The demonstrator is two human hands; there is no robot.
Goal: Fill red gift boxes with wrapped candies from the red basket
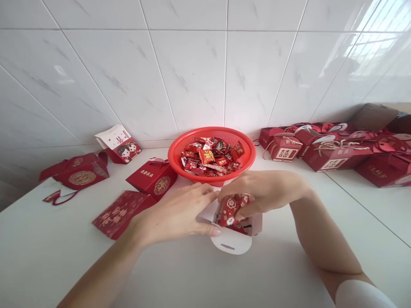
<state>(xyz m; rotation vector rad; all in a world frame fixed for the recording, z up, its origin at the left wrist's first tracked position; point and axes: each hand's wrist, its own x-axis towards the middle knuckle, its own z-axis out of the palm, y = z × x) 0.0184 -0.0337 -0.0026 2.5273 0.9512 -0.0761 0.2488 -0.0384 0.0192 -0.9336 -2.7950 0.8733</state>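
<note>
A small paper gift box [253, 224] stands open on the white counter, showing a white inside and a white handle flap [231, 243] towards me. My left hand [173, 214] grips the box's near left side, with the thumb against its wall. My right hand [260, 192] is above the box's mouth, pinching a red patterned candy packet [229, 211] that reaches into the opening. Both hands hide most of the box. A red plastic basket [212, 156] full of red-wrapped candies sits just beyond my fingertips.
Red gift boxes, some flat and some folded, lie left of the basket, including a printed box [153, 177] and a flat sheet [120, 214]. A pile of assembled red boxes [334, 149] stands at the right. White tiled wall runs behind the counter.
</note>
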